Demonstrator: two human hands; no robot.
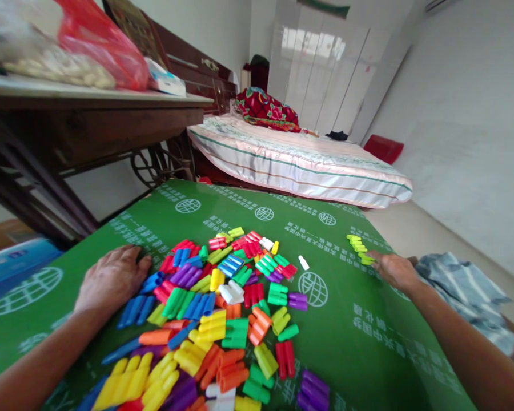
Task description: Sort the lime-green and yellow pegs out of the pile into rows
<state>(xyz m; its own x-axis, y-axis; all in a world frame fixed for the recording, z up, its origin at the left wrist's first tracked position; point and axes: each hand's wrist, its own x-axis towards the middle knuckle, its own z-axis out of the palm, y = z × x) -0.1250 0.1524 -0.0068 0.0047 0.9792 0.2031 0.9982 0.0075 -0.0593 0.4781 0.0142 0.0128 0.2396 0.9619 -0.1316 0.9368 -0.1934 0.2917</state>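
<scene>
A heap of plastic marker-cap-like pieces (201, 305), joined in small strips and coloured red, blue, green, yellow, orange, purple and white, spreads over the green board (346, 359). My left hand (115, 277) rests palm down on the board at the heap's left edge, near blue pieces (136, 311), with its fingers loosely laid out and nothing visible in them. Over on the right, several lime-yellow pieces (356, 244) stand in a row apart from the heap. My right hand (394, 270) pinches the nearest lime-yellow piece (366, 259) at the end of that row; its fingertips are partly hidden.
A lone white piece (303, 262) lies between heap and row. Beyond the board stands a bed (304, 160). At the left is a table (171, 103) bearing plastic bags (103, 45). Striped cloth (462, 297) lies beyond the board's right edge.
</scene>
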